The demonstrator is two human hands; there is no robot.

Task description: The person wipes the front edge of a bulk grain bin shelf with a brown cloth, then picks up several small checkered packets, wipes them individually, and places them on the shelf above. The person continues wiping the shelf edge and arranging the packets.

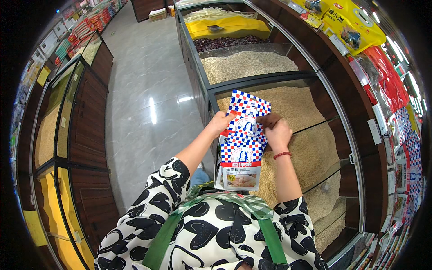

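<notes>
My left hand (220,124) grips the left edge of a checkered seasoning packet (248,101), patterned in red, white and blue. My right hand (279,135) is closed on a brown cloth (269,119), which lies against the packet's right side. Closer to my body, several similar packets overlap in a pile; the front one (241,167) bears writing and a picture of food. The pile sits over the front edge of a grain bin, and what supports it is hidden.
A glass-framed bin (310,101) of pale grain spreads beneath my hands. Beyond it are bins of pale flakes (246,64) and dark dried goods (233,43). Shelves with a yellow bag (354,27) and hanging packets (413,162) line the right. A tiled aisle (152,84) separates dark wooden cabinets (89,118).
</notes>
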